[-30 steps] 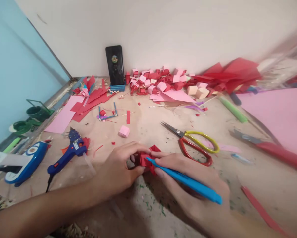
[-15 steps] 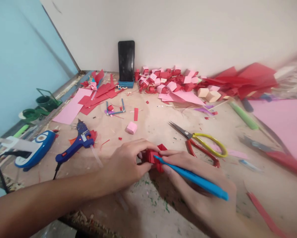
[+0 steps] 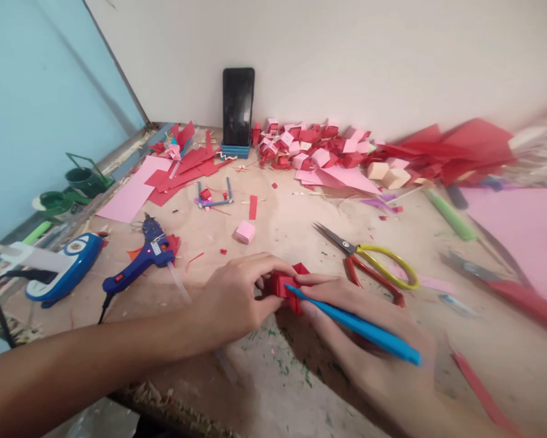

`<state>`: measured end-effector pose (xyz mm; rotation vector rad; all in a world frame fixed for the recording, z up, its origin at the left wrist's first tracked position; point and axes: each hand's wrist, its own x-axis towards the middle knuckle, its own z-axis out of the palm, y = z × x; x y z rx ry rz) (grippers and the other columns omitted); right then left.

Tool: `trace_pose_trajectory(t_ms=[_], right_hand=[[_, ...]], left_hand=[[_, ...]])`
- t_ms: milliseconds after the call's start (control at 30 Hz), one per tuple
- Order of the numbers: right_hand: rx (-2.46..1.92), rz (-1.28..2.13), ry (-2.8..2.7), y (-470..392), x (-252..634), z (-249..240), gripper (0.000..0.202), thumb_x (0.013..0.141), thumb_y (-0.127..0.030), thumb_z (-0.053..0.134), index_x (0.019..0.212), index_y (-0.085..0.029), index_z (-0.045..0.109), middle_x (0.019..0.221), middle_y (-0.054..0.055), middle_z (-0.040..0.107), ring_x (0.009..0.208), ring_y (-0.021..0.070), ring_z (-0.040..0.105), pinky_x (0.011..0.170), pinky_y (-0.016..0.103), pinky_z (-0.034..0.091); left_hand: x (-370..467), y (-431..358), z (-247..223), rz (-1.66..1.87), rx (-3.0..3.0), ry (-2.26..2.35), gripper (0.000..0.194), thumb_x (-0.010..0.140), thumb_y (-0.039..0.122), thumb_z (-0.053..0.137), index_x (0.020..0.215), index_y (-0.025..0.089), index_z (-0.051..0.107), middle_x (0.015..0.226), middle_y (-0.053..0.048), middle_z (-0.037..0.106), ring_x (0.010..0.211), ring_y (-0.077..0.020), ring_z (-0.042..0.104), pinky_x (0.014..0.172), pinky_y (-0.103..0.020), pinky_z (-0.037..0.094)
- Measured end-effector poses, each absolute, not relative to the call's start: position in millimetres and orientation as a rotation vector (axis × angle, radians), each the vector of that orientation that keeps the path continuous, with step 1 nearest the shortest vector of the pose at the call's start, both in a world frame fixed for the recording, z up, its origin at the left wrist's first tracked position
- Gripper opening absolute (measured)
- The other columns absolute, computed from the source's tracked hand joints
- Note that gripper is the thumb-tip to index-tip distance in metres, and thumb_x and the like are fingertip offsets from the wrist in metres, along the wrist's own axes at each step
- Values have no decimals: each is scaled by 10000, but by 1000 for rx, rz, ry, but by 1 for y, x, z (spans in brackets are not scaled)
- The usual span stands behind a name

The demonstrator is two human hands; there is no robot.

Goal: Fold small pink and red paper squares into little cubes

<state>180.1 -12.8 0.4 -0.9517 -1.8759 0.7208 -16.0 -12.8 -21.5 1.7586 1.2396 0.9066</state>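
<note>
Between thumb and fingers, my left hand [image 3: 236, 292] grips a small red folded paper box [image 3: 282, 286] just above the table. An open flap of red paper stands up on its far right side. My right hand [image 3: 369, 340] is closed round a blue pen [image 3: 359, 325], whose tip meets or nearly meets the front of the box. Fingers hide part of the box. Beyond my right hand lie scissors [image 3: 346, 246] with one yellow and one red handle, blades apart. A small pink paper box [image 3: 244, 232] sits on the table beyond my left hand.
At left are a blue glue gun [image 3: 139, 264] with a cord and a blue-and-white device [image 3: 67, 271]. A phone [image 3: 238, 106] stands upright at the back. Beside it is a heap of red and pink paper boxes [image 3: 319, 146]. Pink sheets [image 3: 524, 225] and another pair of scissors [image 3: 524, 298] lie right.
The camera view has shifted slightly, so the background sits a little differently. Both hands keep their hold, and the pen tip stays at the red box.
</note>
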Motion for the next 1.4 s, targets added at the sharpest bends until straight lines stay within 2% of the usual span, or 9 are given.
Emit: trace_pose_trajectory(t_ms=[433, 1100, 1400], right_hand=[[-1038, 736, -1884, -18, 180, 5, 189, 870, -115, 695, 940, -260, 793, 967, 35, 811, 857, 215, 784, 786, 308, 664], [-1011, 722, -1828, -15, 181, -1, 163, 873, -147, 677, 910, -270, 776, 920, 47, 808, 761, 219, 781, 660, 304, 675], [-1037, 763, -1832, -14, 182, 1, 160, 887, -156, 656, 910, -274, 760, 941, 56, 807, 790, 231, 786, 655, 321, 679]], left_hand=[[-15, -13, -22, 923, 1779, 1239, 290, 808, 108, 703, 1075, 220, 712, 1059, -21, 757, 927, -190, 697, 898, -332, 549], [-17, -14, -22, 930, 1786, 1234, 283, 806, 114, 710, 1071, 213, 711, 1065, -36, 758, 935, -203, 701, 914, -349, 560], [-16, -13, -23, 929, 1795, 1232, 287, 806, 113, 707, 1075, 215, 708, 1063, -39, 757, 945, -206, 699, 903, -348, 561]])
